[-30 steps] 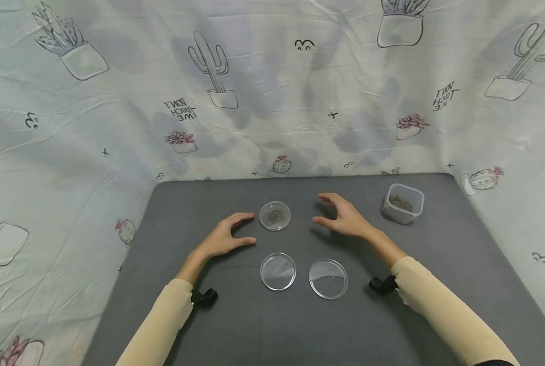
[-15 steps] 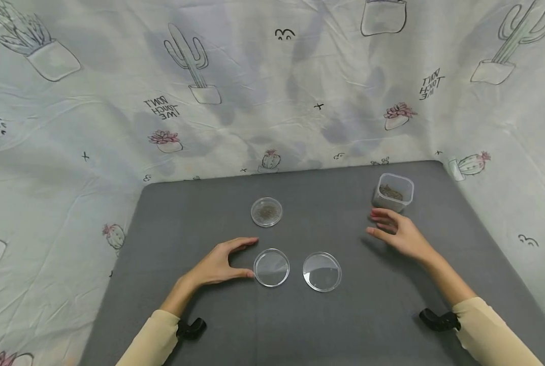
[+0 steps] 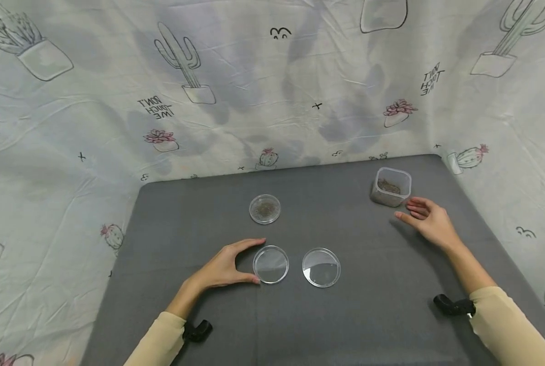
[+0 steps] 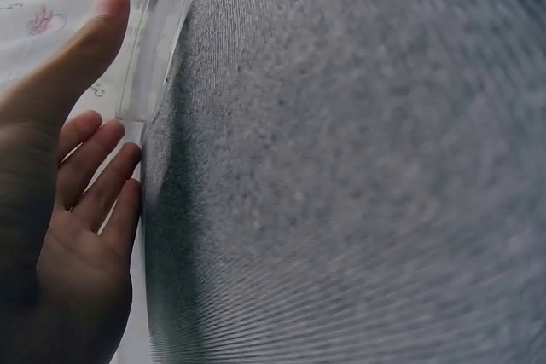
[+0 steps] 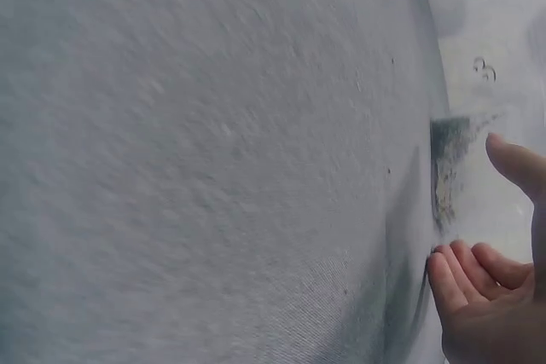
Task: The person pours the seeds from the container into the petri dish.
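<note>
My left hand [image 3: 222,265] is spread around the left side of a clear empty petri dish [image 3: 270,265], thumb and fingers at its rim. In the left wrist view the dish wall [image 4: 155,49] stands just past the fingertips. My right hand [image 3: 432,222] hovers with fingers loosely bent at the near right corner of a clear square plastic tub [image 3: 382,197], which holds brown, soil-like material. The right wrist view shows the tub [image 5: 448,181] beyond the thumb and fingers, with nothing between them.
A second clear dish [image 3: 321,268] lies right of the first. Farther back is a petri dish with brown grains [image 3: 265,209]. The grey table [image 3: 327,325] meets a cactus-print curtain [image 3: 263,76] behind and at the sides.
My left hand has come nearer to me, from beside the grainy dish to the empty one. My right hand has swung right to the tub. The head view has shifted slightly.
</note>
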Motion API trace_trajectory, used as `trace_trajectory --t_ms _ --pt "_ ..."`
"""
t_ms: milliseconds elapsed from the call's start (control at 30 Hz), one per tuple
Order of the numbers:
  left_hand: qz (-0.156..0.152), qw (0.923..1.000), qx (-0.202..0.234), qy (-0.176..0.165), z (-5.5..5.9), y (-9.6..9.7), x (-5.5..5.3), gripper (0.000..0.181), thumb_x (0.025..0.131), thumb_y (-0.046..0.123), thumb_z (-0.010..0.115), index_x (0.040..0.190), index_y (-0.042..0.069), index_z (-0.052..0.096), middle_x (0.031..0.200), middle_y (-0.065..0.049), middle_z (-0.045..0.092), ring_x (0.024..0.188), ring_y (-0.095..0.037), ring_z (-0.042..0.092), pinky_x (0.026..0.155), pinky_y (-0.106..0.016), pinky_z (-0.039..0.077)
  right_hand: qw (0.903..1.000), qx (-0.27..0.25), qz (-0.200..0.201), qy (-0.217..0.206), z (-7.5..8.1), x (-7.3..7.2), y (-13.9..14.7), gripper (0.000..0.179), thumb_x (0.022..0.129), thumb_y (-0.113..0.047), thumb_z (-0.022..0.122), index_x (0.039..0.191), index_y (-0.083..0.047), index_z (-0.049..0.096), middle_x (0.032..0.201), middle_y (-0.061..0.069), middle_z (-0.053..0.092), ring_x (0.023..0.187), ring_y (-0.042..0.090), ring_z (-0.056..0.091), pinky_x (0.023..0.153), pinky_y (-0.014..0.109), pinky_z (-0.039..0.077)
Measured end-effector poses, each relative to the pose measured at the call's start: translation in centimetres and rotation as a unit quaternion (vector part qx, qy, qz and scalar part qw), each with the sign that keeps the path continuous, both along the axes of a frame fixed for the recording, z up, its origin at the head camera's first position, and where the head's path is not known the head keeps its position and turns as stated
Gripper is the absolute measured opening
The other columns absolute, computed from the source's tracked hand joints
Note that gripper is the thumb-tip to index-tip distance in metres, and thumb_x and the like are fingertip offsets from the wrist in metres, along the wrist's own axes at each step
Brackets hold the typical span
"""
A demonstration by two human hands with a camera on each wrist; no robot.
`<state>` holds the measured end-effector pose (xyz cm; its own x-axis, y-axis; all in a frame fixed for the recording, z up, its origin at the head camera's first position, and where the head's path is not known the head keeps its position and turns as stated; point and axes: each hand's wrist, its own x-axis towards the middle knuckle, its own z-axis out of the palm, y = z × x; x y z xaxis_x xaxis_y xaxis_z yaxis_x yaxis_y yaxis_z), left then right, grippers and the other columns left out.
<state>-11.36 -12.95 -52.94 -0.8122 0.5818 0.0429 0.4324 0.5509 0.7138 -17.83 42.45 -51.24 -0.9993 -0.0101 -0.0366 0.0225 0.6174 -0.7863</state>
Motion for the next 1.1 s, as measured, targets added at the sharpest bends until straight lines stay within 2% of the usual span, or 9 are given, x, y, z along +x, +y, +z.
trace_trajectory --t_ms 167,300,400,467,600,767,900,1000,1100 --pt "-0.01 0.9999 0.003 0.011 0.0 0.2 0.1 0.097 0.075 0.04 0.101 0.158 0.018 0.058 0.158 0.001 0.063 0.148 -0.024 0.06 0.123 -0.047 0.05 0.9996 0.013 -0.022 -0.009 0.0 -1.0 0.7 0.091 0.101 -0.038 0.079 0.162 0.014 0.035 0.154 0.041 0.053 0.135 0.052 0.061 0.082 -0.006 0.044" --pt "-0.01 0.9997 0.006 0.021 0.0 0.2 0.2 0.096 0.074 0.038 0.102 0.157 0.017 0.059 0.156 -0.001 0.065 0.146 -0.025 0.062 0.122 -0.046 0.051 0.9996 0.014 -0.018 -0.014 0.2 -1.4 0.8 0.096 0.1 -0.039 0.08 0.164 0.012 0.031 0.157 0.041 0.05 0.142 0.059 0.053 0.09 -0.003 0.049" --pt "-0.009 0.9996 0.009 0.024 -0.1 0.2 0.2 0.096 0.073 0.038 0.102 0.156 0.017 0.06 0.156 -0.002 0.065 0.146 -0.025 0.062 0.121 -0.046 0.051 0.9995 0.019 -0.011 -0.022 0.4 -1.8 0.7 0.101 0.099 -0.04 0.081 0.166 0.012 0.026 0.16 0.043 0.045 0.144 0.062 0.05 0.11 0.021 0.056" --pt "-0.008 0.9996 0.008 0.025 -0.2 0.1 0.3 0.095 0.073 0.037 0.102 0.156 0.017 0.06 0.155 -0.002 0.066 0.145 -0.026 0.063 0.12 -0.047 0.052 0.9994 0.023 -0.007 -0.025 0.5 -2.1 0.6 0.103 0.099 -0.04 0.081 0.167 0.012 0.024 0.161 0.044 0.042 0.146 0.063 0.048 0.119 0.043 0.051" --pt "-0.001 0.9998 0.004 0.017 -0.3 0.1 0.5 0.093 0.074 0.038 0.102 0.156 0.02 0.061 0.155 0.0 0.066 0.144 -0.024 0.063 0.12 -0.048 0.052 0.9996 0.015 0.003 -0.024 0.6 -2.8 0.4 0.106 0.098 -0.038 0.082 0.168 0.011 0.019 0.165 0.045 0.035 0.149 0.064 0.043 0.121 0.066 0.039" --pt "0.006 0.9999 0.006 0.014 -0.5 0.0 0.8 0.089 0.075 0.037 0.101 0.155 0.023 0.062 0.154 0.0 0.067 0.144 -0.024 0.063 0.119 -0.049 0.053 0.9998 -0.002 0.018 -0.008 0.2 -3.7 0.1 0.106 0.097 -0.029 0.085 0.168 0.01 0.018 0.167 0.043 0.033 0.152 0.061 0.041 0.125 0.053 0.04" --pt "0.005 0.9998 0.007 0.02 -0.7 -0.1 0.9 0.089 0.076 0.037 0.101 0.154 0.022 0.062 0.153 0.001 0.067 0.143 -0.023 0.064 0.119 -0.046 0.053 0.9996 -0.008 0.025 0.007 -0.2 -4.3 0.0 0.104 0.095 -0.022 0.086 0.168 0.009 0.019 0.164 0.042 0.038 0.151 0.059 0.042 0.123 0.025 0.045" --pt "0.004 0.9996 0.008 0.025 -0.9 -0.1 0.9 0.089 0.076 0.037 0.101 0.154 0.022 0.062 0.153 0.001 0.068 0.142 -0.022 0.064 0.119 -0.044 0.053 0.9994 -0.013 0.029 0.015 -0.3 -4.6 0.1 0.104 0.095 -0.018 0.086 0.169 0.009 0.018 0.163 0.042 0.04 0.15 0.059 0.044 0.108 0.0 0.044" --pt "0.004 0.9996 0.011 0.025 -1.0 -0.1 1.0 0.088 0.076 0.037 0.101 0.154 0.022 0.063 0.152 0.001 0.068 0.142 -0.023 0.064 0.118 -0.044 0.053 0.9991 -0.017 0.035 0.014 -0.2 -4.8 0.1 0.104 0.095 -0.016 0.086 0.169 0.009 0.017 0.163 0.042 0.039 0.149 0.059 0.044 0.095 -0.008 0.039"
